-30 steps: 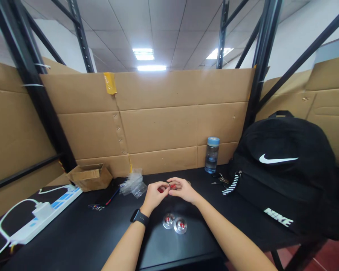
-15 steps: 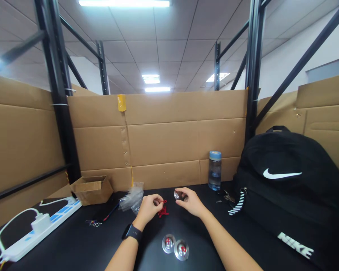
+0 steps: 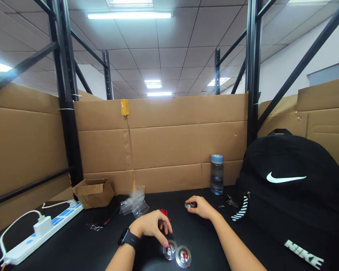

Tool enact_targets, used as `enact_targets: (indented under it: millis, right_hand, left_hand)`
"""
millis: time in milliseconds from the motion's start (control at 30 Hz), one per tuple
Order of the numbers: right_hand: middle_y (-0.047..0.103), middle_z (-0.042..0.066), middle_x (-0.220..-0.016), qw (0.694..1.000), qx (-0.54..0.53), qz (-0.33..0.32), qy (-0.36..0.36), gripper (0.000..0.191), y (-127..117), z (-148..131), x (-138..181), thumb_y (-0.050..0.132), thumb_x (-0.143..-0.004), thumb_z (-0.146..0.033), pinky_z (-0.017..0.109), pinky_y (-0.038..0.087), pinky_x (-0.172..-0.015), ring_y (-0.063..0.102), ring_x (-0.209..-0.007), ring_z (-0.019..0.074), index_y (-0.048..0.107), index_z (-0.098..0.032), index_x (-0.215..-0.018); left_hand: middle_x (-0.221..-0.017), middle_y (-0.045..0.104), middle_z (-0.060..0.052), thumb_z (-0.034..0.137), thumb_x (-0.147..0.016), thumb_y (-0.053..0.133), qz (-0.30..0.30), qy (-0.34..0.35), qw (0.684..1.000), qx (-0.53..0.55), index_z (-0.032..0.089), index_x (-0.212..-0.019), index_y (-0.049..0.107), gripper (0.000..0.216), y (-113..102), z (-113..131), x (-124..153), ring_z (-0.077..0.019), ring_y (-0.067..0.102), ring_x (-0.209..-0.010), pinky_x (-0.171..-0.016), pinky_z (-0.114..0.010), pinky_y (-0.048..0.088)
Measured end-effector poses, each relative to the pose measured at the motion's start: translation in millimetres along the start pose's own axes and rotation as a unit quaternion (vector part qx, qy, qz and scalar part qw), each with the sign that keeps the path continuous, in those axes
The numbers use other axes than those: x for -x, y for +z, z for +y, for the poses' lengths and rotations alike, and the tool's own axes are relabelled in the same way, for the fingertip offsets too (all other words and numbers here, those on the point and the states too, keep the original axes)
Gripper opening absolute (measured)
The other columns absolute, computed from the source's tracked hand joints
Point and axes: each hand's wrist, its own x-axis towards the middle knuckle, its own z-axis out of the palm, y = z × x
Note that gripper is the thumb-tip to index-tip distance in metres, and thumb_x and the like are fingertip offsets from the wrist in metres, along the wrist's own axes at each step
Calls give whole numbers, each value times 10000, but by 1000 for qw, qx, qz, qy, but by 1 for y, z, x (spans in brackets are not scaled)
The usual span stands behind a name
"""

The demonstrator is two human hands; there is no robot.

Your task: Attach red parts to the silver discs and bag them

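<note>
My left hand point(image 3: 152, 227), with a black watch on its wrist, reaches down over the left of two silver discs with red centres point(image 3: 177, 254) on the black table point(image 3: 81, 244); its fingertips touch or pinch that disc. A small red part point(image 3: 165, 213) lies on the table just behind this hand. Farther back, my right hand point(image 3: 201, 207) rests on the table, its fingers closed on another small silver disc point(image 3: 190, 205).
A black backpack point(image 3: 288, 188) fills the right side, with keys and a striped strap beside it. A clear water bottle point(image 3: 216, 174) stands at the back. Small plastic bags point(image 3: 134, 202), an open cardboard box point(image 3: 93, 192) and a white power strip point(image 3: 36, 231) lie at the left. Cardboard walls surround the table.
My hands have parted. The left one dropped the red part on the table and moved down to the near discs; the right one lowered its silver disc to the table.
</note>
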Motion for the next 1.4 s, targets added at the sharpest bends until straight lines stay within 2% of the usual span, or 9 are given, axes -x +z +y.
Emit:
enact_targets:
  millis: [167, 367, 567, 700, 800, 933, 1100, 1233, 1400]
  right_hand:
    - [758, 99, -1094, 1000, 9, 7, 16, 413, 2, 9, -3, 784, -688, -265, 356, 521, -906, 710, -974, 257, 789, -202, -1096]
    - [720, 116, -1134, 999, 33, 28, 11, 433, 0, 2, -4, 762, -704, -222, 361, 498, -958, 682, -1045, 262, 754, -182, -1135]
    - [649, 126, -1237, 997, 47, 56, -11, 394, -1, -25, -2, 711, -774, -215, 401, 420, -1083, 581, -1200, 276, 726, -185, -1166]
    - [636, 114, -1241, 997, 36, 55, -28, 382, 2, -31, -2, 716, -773, -205, 407, 426, -1077, 573, -1188, 272, 723, -203, -1154]
    - [652, 104, -1216, 997, 21, 60, -47, 349, 3, -40, -2, 712, -781, -200, 415, 433, -1066, 592, -1159, 265, 726, -213, -1130]
    - [708, 79, -1087, 996, -26, 14, -80, 270, 9, -61, 2, 719, -802, -245, 334, 512, -865, 658, -971, 221, 757, -217, -1067]
    - [741, 12, -861, 982, -115, -118, -97, 378, 24, -83, 7, 811, -750, -390, 243, 480, -655, 660, -758, 168, 776, -229, -1091]
    - [749, 4, -807, 983, -134, -92, -91, 453, 34, -89, 6, 870, -676, -399, 245, 467, -650, 653, -726, 164, 793, -229, -1089]
    - [778, 21, -901, 983, -145, -59, -94, 431, 29, -99, 9, 819, -714, -326, 242, 489, -650, 675, -731, 164, 768, -217, -1127]
  left_hand:
    - [-793, 747, 20, 566, -421, 954, -59, -23, 998, 10, 270, -886, 830, 565, 12, 2, -2, -135, 603, -698, -668, -239, 409]
    - [-692, 734, 3, 611, -572, 888, -32, 4, 999, -7, 253, -775, 829, 416, 15, 7, -7, -136, 591, -645, -640, -243, 399]
    - [-865, 767, -3, 551, -515, 933, -22, 49, 998, -15, 287, -971, 829, 537, 14, 20, -3, -157, 620, -759, -688, -239, 433]
    - [-800, 781, -25, 566, -655, 859, -32, 51, 998, -12, 266, -827, 838, 346, 17, 24, -4, -159, 609, -715, -686, -251, 443]
    - [-769, 779, -25, 434, -739, 818, -20, 38, 999, -30, 246, -819, 833, 205, 17, 24, -4, -145, 608, -658, -651, -236, 451]
    - [-770, 762, -8, 188, -789, 712, 60, 49, 995, -70, 217, -888, 803, 137, 11, 29, 0, -143, 651, -700, -670, -216, 458]
    - [-825, 756, 20, 144, -801, 693, 214, 68, 971, -84, 215, -1000, 714, 212, 3, 38, 0, -134, 669, -738, -729, -219, 461]
    - [-836, 762, 25, 140, -794, 712, 284, 72, 952, -93, 229, -1039, 673, 263, 4, 36, -5, -153, 681, -775, -769, -242, 468]
    - [-906, 782, 16, 169, -860, 669, 308, 84, 944, -89, 253, -1108, 660, 262, 9, 38, -8, -178, 712, -875, -884, -286, 469]
